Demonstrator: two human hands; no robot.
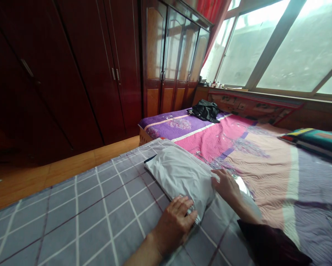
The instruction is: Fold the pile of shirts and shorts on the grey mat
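Note:
A folded light grey garment [177, 168] with a thin dark edge at its far left corner lies on the grey checked cover [99, 214]. My left hand [178, 216] rests on its near end, fingers stretched over the cloth and thumb apart. At the garment's right side is my right hand [225, 184], its fingers reaching left and touching the edge, thumb spread from them. Both hands are open. Beyond my right wrist, a shiny white item [242, 184] is partly hidden; I cannot tell what it is.
A purple, pink and peach quilt [207, 138] covers the bed behind, with a crumpled black garment [205, 110] on it. A folded colourful blanket [318, 142] lies at the right. Dark red wardrobes [99, 74] stand left, past a strip of wooden floor [71, 164].

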